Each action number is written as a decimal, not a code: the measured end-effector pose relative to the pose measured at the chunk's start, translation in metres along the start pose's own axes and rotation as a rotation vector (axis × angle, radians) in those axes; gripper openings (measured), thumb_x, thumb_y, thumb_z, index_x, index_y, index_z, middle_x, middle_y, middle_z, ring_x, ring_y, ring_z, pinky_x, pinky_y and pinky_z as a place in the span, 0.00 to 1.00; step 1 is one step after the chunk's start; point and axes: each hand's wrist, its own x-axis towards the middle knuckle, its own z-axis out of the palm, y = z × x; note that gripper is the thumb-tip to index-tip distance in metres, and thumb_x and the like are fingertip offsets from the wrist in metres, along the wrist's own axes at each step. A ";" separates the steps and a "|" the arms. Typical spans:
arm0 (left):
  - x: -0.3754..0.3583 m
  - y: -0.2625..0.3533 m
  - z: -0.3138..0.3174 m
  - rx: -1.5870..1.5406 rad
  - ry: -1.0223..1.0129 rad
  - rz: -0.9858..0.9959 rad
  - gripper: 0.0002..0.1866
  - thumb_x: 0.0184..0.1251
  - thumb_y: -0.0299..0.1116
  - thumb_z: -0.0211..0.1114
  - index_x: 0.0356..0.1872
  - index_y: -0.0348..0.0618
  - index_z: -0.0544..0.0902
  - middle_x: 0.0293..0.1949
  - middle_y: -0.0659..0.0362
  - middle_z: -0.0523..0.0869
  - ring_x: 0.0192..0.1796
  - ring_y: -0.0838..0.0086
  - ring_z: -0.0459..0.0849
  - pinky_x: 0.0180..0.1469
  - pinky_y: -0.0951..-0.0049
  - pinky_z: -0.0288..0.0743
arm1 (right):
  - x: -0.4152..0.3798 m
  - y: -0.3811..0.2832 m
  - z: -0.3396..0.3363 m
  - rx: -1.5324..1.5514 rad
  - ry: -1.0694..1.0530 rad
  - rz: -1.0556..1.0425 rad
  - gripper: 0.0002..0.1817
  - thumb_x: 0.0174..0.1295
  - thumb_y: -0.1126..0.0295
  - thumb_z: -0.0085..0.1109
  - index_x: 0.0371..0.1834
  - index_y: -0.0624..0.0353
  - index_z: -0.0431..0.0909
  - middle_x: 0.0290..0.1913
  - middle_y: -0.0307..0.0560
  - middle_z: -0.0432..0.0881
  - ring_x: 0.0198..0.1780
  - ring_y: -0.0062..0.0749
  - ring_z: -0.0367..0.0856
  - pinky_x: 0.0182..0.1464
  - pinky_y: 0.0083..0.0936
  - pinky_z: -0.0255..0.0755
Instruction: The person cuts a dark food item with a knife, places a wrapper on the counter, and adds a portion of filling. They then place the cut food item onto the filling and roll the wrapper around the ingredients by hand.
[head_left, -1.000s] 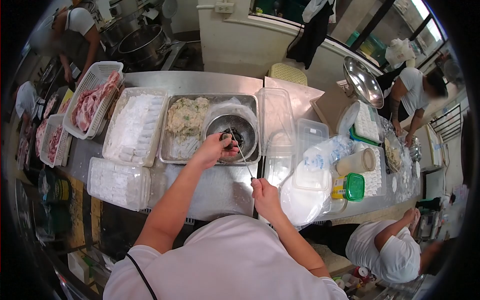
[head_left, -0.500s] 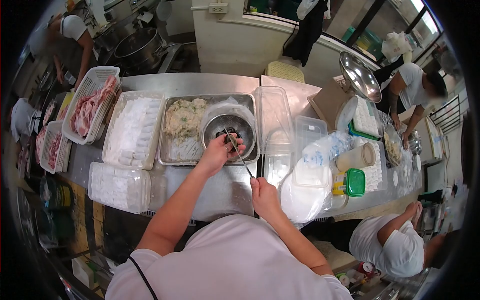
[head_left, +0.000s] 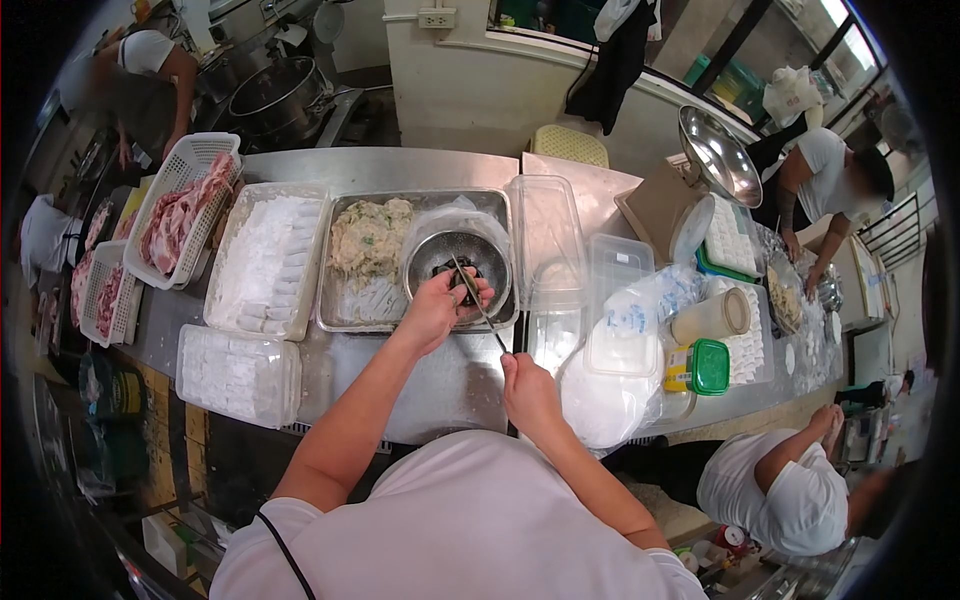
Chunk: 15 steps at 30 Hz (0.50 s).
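Left hand: the left hand [head_left: 438, 305] is at the near side of the metal bowl [head_left: 425, 258], its fingers curled narrow around a small dark piece [head_left: 461, 296] that I can't make out well enough to name
Right hand: the right hand [head_left: 530, 388] has its fingers wrapped round the dark handle of a slim knife [head_left: 489, 320], thumb laid along toward the blade
Knife: it slants away from the right hand, crossing the left fingers with its tip over the bowl; whether the edge meets the piece, I cannot tell from here
Bowl: more dark pieces [head_left: 442, 268] lie inside; it stands in a steel tray [head_left: 345, 327], with a pale mixture [head_left: 372, 232] to its left
Cut risk: the blade lies right by bare fingers, so a hard push, or a slick piece turning in the pinch, could nick one
Drop risk: a slack hold could let the piece fall onto the tray or the table [head_left: 425, 385]
Tip risk: a wrist leaning on the rim could tilt the bowl and spill its contents into the mixture
Elbow room: a wide swing of the right arm could knock the plastic-covered white bundle [head_left: 597, 405] just beside it
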 end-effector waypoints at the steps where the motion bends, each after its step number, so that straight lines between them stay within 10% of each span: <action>1: 0.000 0.000 0.000 -0.006 0.007 -0.002 0.15 0.83 0.23 0.50 0.65 0.36 0.73 0.59 0.50 0.83 0.63 0.60 0.85 0.68 0.58 0.80 | 0.001 0.000 0.000 -0.018 0.003 -0.003 0.22 0.81 0.56 0.48 0.39 0.67 0.76 0.29 0.71 0.83 0.34 0.73 0.83 0.38 0.61 0.74; 9: 0.007 -0.008 -0.012 -0.038 0.048 0.011 0.15 0.82 0.24 0.51 0.65 0.36 0.74 0.60 0.52 0.83 0.61 0.61 0.85 0.67 0.55 0.81 | 0.008 0.015 0.007 -0.181 0.235 -0.126 0.20 0.80 0.57 0.52 0.42 0.66 0.78 0.31 0.63 0.84 0.33 0.62 0.85 0.38 0.52 0.77; 15: 0.007 -0.005 -0.027 -0.262 -0.010 -0.097 0.15 0.82 0.31 0.57 0.64 0.42 0.77 0.58 0.56 0.86 0.58 0.68 0.85 0.60 0.60 0.81 | 0.015 0.028 -0.014 1.038 -0.491 0.479 0.25 0.83 0.48 0.45 0.43 0.61 0.78 0.25 0.44 0.78 0.22 0.35 0.75 0.26 0.36 0.73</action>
